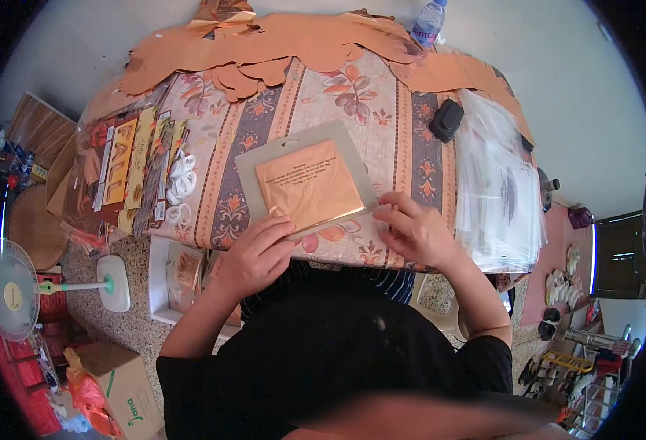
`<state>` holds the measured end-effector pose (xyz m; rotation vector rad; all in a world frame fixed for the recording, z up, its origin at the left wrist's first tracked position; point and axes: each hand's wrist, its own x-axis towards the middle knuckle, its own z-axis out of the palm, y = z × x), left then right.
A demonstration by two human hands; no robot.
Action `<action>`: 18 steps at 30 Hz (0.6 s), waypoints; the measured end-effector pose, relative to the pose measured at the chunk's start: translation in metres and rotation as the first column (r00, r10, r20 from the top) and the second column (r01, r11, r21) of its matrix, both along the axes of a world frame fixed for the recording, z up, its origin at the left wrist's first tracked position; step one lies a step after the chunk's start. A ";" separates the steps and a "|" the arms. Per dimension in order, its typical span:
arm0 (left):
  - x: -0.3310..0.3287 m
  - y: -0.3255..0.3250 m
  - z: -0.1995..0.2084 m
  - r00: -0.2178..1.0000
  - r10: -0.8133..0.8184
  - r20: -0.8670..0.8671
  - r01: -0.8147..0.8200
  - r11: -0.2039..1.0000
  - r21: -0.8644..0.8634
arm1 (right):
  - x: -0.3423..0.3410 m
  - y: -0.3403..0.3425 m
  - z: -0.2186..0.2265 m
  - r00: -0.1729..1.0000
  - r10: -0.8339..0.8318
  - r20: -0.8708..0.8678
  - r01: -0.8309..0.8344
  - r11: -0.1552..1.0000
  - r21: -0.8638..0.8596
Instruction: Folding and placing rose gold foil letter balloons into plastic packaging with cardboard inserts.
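Note:
A grey backing card [248,174] with a hang hole lies tilted on the cloth-covered table in front of me. On it rests a shiny copper-orange folded sheet in a clear bag [312,192], with dark print on top. My left hand [258,253] grips the lower left corner, fingers over the bag. At the card's right corner, my right hand [415,227] has its fingers curled in. Its fingertips are at the card's edge; whether they pinch anything is too small to tell.
Clear plastic bags [495,198] are stacked at the right, beside a small black object [446,120]. Printed cards [121,165] and white bands [182,178] lie left. Copper-orange cut sheets [272,40] and a water bottle [429,23] line the far edge. A fan [11,290] stands left.

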<state>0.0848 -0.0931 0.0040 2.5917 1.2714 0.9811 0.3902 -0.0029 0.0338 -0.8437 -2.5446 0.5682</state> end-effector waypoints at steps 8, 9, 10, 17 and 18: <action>0.006 0.000 -0.003 0.982 0.075 0.171 -0.067 0.996 -0.053 | -0.010 0.015 -0.003 0.993 0.110 -0.048 -0.104 0.988 0.113; 0.007 -0.001 -0.002 0.982 0.079 0.170 -0.070 0.996 -0.055 | -0.012 0.016 -0.002 0.996 0.050 -0.078 -0.048 0.998 0.027; 0.008 -0.002 0.000 0.975 0.098 0.201 -0.083 0.993 -0.082 | -0.013 0.017 -0.001 0.995 -0.013 -0.102 0.006 0.998 -0.061; 0.002 -0.001 0.004 0.944 0.263 0.201 -0.222 0.954 -0.204 | -0.024 0.032 0.002 0.993 -0.109 -0.044 0.096 0.968 -0.230; 0.003 -0.001 0.005 0.943 0.264 0.204 -0.222 0.952 -0.209 | -0.027 0.034 0.001 0.993 -0.113 -0.025 0.105 0.967 -0.232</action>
